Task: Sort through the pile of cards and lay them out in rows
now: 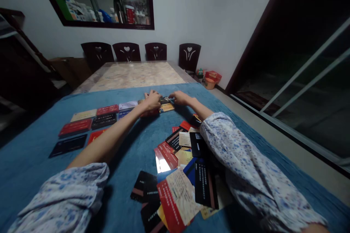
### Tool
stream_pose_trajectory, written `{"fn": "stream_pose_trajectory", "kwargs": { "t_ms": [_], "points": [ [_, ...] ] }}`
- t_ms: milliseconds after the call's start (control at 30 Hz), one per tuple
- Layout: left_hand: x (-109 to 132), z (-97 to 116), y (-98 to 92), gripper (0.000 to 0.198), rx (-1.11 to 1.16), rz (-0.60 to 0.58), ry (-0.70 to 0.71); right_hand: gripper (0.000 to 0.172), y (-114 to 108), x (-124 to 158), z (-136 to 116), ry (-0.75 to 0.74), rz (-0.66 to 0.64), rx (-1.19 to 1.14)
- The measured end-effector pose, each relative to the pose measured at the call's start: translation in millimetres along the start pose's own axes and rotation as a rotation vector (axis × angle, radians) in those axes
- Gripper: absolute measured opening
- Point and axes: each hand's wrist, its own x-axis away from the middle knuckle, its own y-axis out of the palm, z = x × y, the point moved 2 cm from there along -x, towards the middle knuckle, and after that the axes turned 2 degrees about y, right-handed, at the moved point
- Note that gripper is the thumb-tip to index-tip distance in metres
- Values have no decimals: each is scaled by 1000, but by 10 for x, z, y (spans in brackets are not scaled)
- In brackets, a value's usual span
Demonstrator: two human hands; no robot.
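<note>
My left hand (152,100) lies over the far end of the laid-out cards, fingers bent and somewhat apart, partly covering a red card (150,113). Right of it, my right hand (180,98) has its fingertips closed at the right edge of a black card (164,100). A yellow card (166,107) lies just in front of the black one. Toward the left, cards lie in rows, among them a red card (75,127), a black card (104,121) and a dark blue card (68,145). My left forearm hides part of these rows.
A loose heap of overlapping cards (179,193) lies near me, partly under my right sleeve. Blue cloth (131,153) covers the near table; the far end shows a bare patterned tabletop (136,74). Dark chairs (155,51) stand behind it. A glass-shelved wall cabinet (109,24) hangs beyond.
</note>
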Motion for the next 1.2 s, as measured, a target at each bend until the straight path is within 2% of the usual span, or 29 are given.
{"fn": "stream_pose_trajectory", "kwargs": {
  "t_ms": [200, 400, 667, 900, 1000, 1200],
  "points": [
    [290, 239, -8, 37, 109, 166, 99, 50, -87, 287, -45, -4, 37, 38],
    [530, 480, 22, 39, 168, 236, 126, 36, -180, 591, -114, -32, 94, 103],
    [858, 808, -4, 37, 210, 185, 207, 30, -161, 1060, -114, -55, 124, 120],
    [1064, 1128, -15, 39, 242, 137, 338, 30, -82, 1465, -99, -51, 163, 98],
    [1109, 1246, 1, 44, 254, 95, 422, 29, -49, 1592, -74, -38, 188, 70],
    [1166, 1413, 71, 66, 280, -11, 630, 21, 21, 1821, -30, -46, 245, 25]
  ]
}}
